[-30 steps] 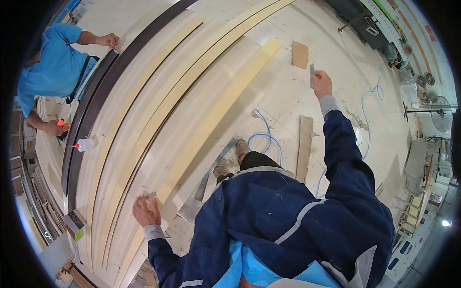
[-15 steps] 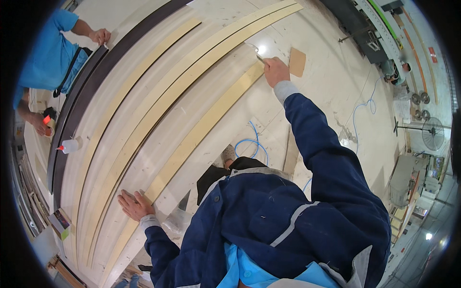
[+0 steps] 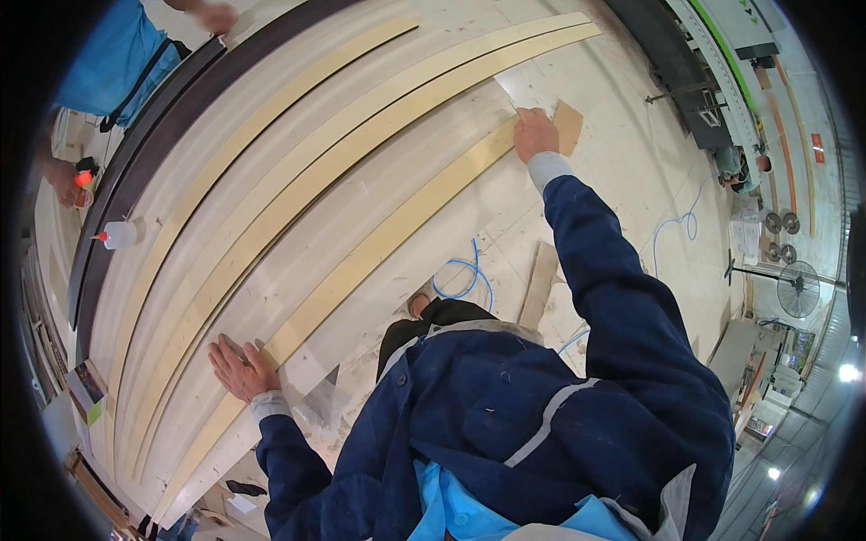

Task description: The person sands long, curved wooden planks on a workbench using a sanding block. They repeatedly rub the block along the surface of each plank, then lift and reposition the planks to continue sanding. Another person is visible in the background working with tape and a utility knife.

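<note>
Head view: pale tabletop point(image 3: 397, 176), fan point(image 3: 797, 288); left hand point(image 3: 242, 368) splayed, right hand point(image 3: 537, 135) curled, grip unclear.

Bright overall; lamps point(image 3: 849, 372) glare at lower right; straight edges bowed, corners black.

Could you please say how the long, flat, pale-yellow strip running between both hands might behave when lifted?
The pale-yellow strip would probably sag, being so long and narrow; it seems unlikely to roll, since it lies flat.

The white table point(image 3: 352, 209) carries pale strips point(image 3: 390, 239), dark strips point(image 3: 257, 52) and a bottle point(image 3: 120, 235); on the floor point(image 3: 631, 180) lie a blue hose point(image 3: 476, 257) and cardboard point(image 3: 539, 284).
</note>
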The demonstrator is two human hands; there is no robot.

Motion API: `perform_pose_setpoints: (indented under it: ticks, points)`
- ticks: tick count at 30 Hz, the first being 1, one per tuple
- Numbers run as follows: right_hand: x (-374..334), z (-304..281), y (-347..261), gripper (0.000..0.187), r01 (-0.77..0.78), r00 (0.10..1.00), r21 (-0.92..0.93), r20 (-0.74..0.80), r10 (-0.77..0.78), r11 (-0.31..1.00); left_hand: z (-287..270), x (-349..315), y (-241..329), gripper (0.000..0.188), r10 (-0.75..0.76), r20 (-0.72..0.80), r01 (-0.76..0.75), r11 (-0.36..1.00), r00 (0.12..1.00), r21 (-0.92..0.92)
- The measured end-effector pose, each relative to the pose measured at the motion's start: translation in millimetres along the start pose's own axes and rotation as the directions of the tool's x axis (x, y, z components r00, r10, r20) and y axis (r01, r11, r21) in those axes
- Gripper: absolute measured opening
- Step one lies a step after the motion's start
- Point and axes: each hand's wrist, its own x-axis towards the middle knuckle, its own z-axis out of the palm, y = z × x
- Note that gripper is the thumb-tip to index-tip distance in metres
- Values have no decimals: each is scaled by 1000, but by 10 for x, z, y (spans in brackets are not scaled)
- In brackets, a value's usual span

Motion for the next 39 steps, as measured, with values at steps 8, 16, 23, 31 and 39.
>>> perform_pose_setpoints:
  ticks: [8,16,23,31,39]
  points:
    - [-1108,278,-1502,28,381,925,281,-114,-364,881,-32,-12,33,56,30,-27,-30,1000,999,6]
    - [-677,86,-841,22,22,999,373,29,-36,928,-27,-11,41,56,24,-33,-24,1000,999,-3]
    - [-657,348,-701,20,226,974,125,2,-228,966,2,-8,18,55,77,-71,-77,997,994,3]
    - [-1642,185,-2098,22,276,847,521,266,-461,808,3,-11,37,53,88,-83,-88,996,993,5]
    - [-28,-137,870,22,-445,891,107,-47,451,889,5,-21,41,54,86,-98,-86,996,991,7]
